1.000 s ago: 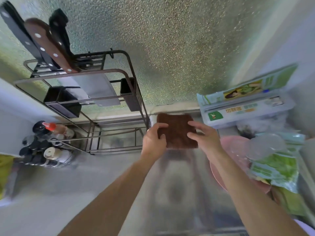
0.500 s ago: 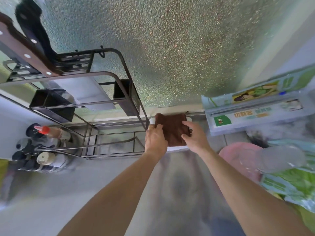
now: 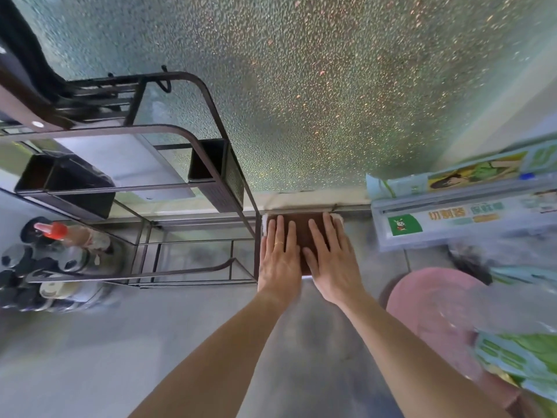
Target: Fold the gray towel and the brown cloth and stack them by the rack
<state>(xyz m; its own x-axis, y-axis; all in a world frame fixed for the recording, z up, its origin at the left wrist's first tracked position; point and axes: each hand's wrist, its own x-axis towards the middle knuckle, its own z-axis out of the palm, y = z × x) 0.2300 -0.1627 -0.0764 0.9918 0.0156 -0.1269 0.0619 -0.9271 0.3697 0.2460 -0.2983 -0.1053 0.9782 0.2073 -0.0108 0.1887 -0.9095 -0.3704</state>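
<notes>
Now both hands lie flat, no longer gripping the cloth's edges.
Left hand (image 3: 279,260) and right hand (image 3: 330,260), fingers spread, press the square brown cloth (image 3: 304,233) onto the pale fuzzy towel (image 3: 264,224), beside the wire rack (image 3: 211,188).

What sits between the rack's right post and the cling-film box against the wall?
In the head view, the folded brown cloth sits atop a pale towel edge, with left hand and right hand flat on it.
</notes>
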